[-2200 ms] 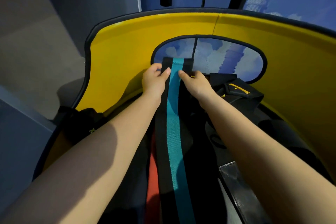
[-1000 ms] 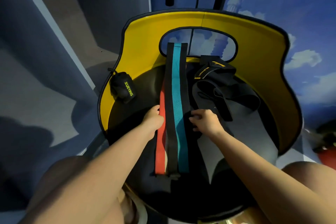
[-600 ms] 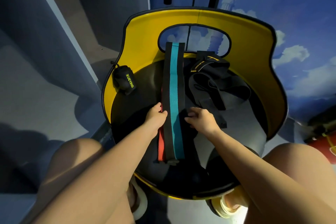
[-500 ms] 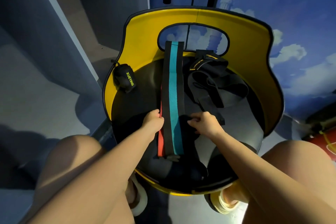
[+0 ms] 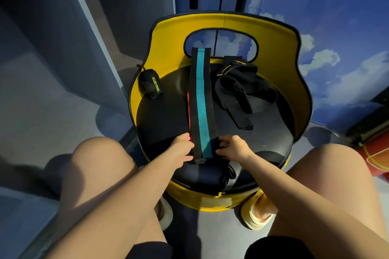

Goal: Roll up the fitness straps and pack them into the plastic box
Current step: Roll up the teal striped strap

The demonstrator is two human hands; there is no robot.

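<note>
A long black strap with a teal stripe (image 5: 201, 101) lies flat down the middle of the black seat (image 5: 164, 115) of a yellow chair, over a red strap (image 5: 188, 103) showing at its left edge. My left hand (image 5: 182, 146) pinches the near end's left edge. My right hand (image 5: 231, 147) holds the right edge with curled fingers. A rolled black strap marked XUEYING (image 5: 150, 83) sits at the seat's left rim. Loose black straps with gold lettering (image 5: 237, 84) lie at the back right. No plastic box is in view.
The yellow chair back (image 5: 273, 33) with an oval cutout curves round the seat. A black pouch (image 5: 208, 176) lies at the seat's front edge. My bare knees flank the chair. A grey wall stands left, a blue cloud mural right, and a red object (image 5: 376, 160) at the far right.
Both hands have slid down the teal-striped strap from its far end to its near end. The camera has pulled back, so the whole chair and my knees now show.
</note>
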